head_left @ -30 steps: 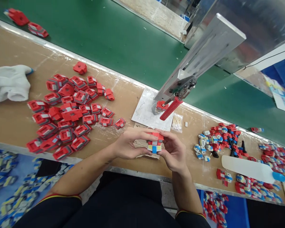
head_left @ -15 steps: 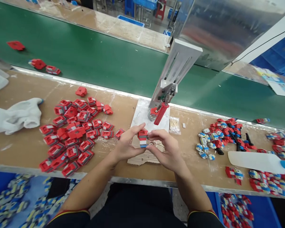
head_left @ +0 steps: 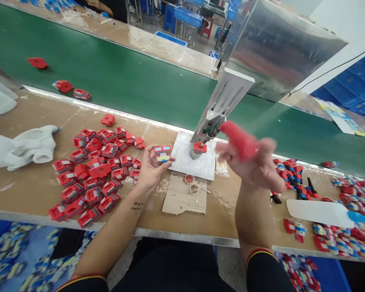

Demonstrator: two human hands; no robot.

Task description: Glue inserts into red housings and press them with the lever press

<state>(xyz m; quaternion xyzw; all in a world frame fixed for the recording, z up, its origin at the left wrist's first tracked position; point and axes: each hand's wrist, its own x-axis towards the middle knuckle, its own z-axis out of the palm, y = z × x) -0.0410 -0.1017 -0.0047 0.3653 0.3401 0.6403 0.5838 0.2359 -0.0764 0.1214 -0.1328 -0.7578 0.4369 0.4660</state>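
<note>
2 bare hands work over the bench (head_left: 33, 190). The left hand (head_left: 150, 168) has its grip closed on a small red, blue and yellow block (head_left: 162, 153), held beside the white plate (head_left: 187, 162) under the press (head_left: 220, 107). The right hand (head_left: 254, 164) is raised and blurred, its grip wrapped loosely round the red lever handle (head_left: 239, 140). Red parts (head_left: 93, 170) lie piled at left.
</note>
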